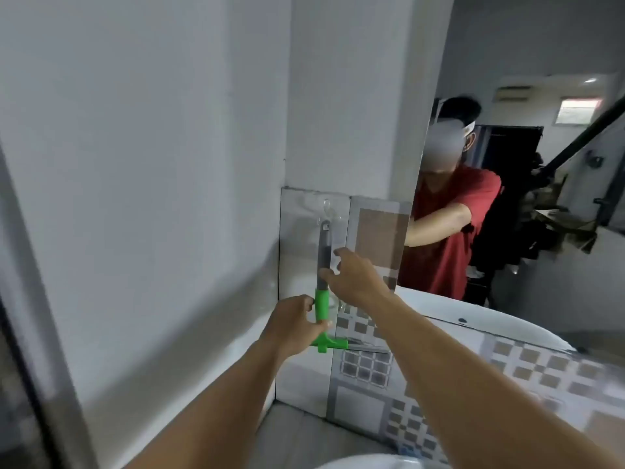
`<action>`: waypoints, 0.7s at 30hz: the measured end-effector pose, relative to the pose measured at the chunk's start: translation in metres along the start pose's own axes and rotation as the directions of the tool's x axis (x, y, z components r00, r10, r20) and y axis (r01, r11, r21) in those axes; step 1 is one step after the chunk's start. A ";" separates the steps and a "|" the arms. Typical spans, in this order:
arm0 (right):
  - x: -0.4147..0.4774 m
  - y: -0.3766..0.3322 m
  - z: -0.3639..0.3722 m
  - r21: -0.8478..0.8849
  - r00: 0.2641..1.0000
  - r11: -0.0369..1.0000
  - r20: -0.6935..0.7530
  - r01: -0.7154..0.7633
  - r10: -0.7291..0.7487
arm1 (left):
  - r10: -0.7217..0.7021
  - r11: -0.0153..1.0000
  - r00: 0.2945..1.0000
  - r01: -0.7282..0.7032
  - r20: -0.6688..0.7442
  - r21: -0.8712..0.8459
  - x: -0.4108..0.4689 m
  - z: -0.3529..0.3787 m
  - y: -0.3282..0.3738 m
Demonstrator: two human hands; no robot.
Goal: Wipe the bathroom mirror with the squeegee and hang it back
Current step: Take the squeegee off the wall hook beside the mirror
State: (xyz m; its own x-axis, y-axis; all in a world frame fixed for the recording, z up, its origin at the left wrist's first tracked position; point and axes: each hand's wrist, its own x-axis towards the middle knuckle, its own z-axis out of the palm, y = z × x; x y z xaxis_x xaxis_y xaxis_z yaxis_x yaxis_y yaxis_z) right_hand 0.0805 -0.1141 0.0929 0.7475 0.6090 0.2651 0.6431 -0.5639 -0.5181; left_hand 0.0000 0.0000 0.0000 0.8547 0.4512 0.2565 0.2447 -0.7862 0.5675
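Squeegee (324, 265) hangs vertical, handle top at clear hook (326, 206), 12 o'clock of hands. Left hand (294, 328) pinches green neck; right hand (351, 275) half-open, thumb touching grey handle. Judgement: confirm eyelet seated before release; mirror (541, 231) at 3 o'clock.

I get soft, even, fairly dim light with a ceiling lamp (590, 80) glowing in the mirror (541, 198). The whole view is slightly blurred, worst at the left edge, and straight lines bow toward the corners.
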 end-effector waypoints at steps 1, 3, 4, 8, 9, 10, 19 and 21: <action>0.004 0.000 0.005 0.044 1.000 0.999 -0.017 -0.008 0.009 | 0.006 0.999 1.000 -0.007 -0.012 -0.032 0.003 0.003 -0.001; 0.011 0.000 0.012 0.126 0.998 0.992 -0.057 -0.014 0.021 | -0.009 0.994 0.999 0.003 -0.053 -0.107 0.005 0.007 0.000; 0.012 -0.001 0.014 0.167 0.997 0.986 -0.075 -0.022 0.035 | -0.035 0.991 0.997 0.025 -0.072 -0.132 0.005 0.007 0.002; 0.014 -0.005 0.018 0.256 0.987 0.966 -0.139 -0.036 0.074 | -0.089 0.975 0.991 0.066 -0.100 -0.214 0.006 0.009 0.006; 0.013 -0.007 0.018 0.261 0.988 0.965 -0.142 -0.028 0.067 | -0.105 0.968 0.989 0.077 -0.106 -0.238 0.005 0.009 0.007; 0.012 -0.009 0.016 0.261 0.987 0.965 -0.150 -0.018 0.059 | -0.118 0.963 0.985 0.083 -0.122 -0.258 0.005 0.009 0.007; -0.033 -0.030 -0.034 0.338 0.981 0.941 -0.190 0.024 0.044 | -0.075 0.934 0.933 -0.058 -0.353 -0.353 -0.037 -0.006 0.049; -0.053 -0.029 -0.054 0.350 0.979 0.937 -0.193 0.010 0.062 | -0.035 0.940 0.928 -0.095 -0.372 -0.328 -0.053 -0.010 0.063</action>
State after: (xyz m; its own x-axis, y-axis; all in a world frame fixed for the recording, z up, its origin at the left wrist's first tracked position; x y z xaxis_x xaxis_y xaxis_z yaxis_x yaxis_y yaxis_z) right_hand 0.0309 -0.1599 0.1377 0.8039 0.4539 0.3845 0.5517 -0.3273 -0.7671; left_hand -0.0341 -0.0694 0.0297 0.6142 0.6034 0.5087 -0.0015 -0.6436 0.7653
